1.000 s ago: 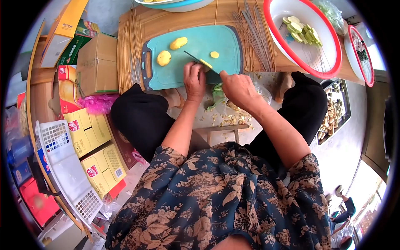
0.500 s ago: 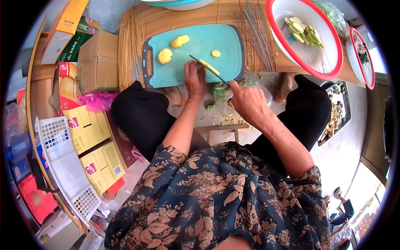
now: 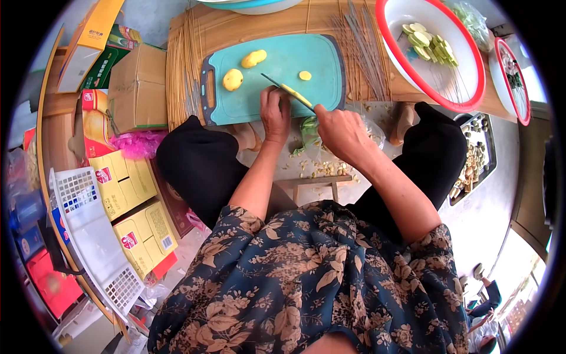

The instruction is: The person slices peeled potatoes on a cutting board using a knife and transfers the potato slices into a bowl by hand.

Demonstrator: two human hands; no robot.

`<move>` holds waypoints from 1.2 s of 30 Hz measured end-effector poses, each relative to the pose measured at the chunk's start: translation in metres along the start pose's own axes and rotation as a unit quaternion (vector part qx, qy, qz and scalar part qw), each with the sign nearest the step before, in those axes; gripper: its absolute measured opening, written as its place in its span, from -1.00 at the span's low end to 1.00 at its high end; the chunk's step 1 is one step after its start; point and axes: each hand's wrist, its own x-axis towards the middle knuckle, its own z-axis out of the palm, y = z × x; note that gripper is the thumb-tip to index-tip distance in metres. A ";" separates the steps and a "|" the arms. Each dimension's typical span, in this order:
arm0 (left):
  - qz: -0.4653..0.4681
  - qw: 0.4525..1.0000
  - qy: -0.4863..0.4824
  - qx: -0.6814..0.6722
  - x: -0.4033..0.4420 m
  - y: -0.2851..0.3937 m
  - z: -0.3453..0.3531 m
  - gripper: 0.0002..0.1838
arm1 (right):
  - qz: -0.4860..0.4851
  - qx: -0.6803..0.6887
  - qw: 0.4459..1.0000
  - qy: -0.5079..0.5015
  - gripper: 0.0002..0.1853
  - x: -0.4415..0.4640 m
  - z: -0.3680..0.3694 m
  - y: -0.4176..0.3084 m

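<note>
A teal cutting board (image 3: 236,106) lies on the wooden table. My right hand (image 3: 344,133) is closed round the handle of a knife (image 3: 272,80), whose blade slants up and left over the board. A yellow slice (image 3: 296,95) lies along the blade. Beside the blade my left hand (image 3: 275,114) has its fingers bent together; what they grip is hidden behind them. Two peeled potatoes, one round (image 3: 233,79) and one longer (image 3: 253,58), sit at the board's left. Right of the knife lies a small yellow slice (image 3: 305,75).
Thin skewers (image 3: 362,47) lie right of the board, near a red-rimmed bowl (image 3: 477,71) holding green slices (image 3: 436,50). A second red-rimmed bowl (image 3: 502,76) is farther right. On the floor are a tray (image 3: 490,156) and a small stool (image 3: 315,181). Boxes (image 3: 138,88) stand left.
Over the last second the knife and my right hand shift down and right, then back up and left. My left hand stays nearly in place. The potatoes remain where they were.
</note>
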 end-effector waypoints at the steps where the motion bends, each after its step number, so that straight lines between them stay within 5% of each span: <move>1: 0.004 1.000 -0.003 0.005 0.000 -0.001 0.000 -0.82 | -0.003 0.001 1.000 0.005 -0.93 0.006 0.005 0.001; 36: 0.003 1.000 0.007 -0.001 -0.001 0.000 -0.002 -0.82 | 0.010 0.034 0.999 -0.004 -0.88 0.005 0.009 -0.001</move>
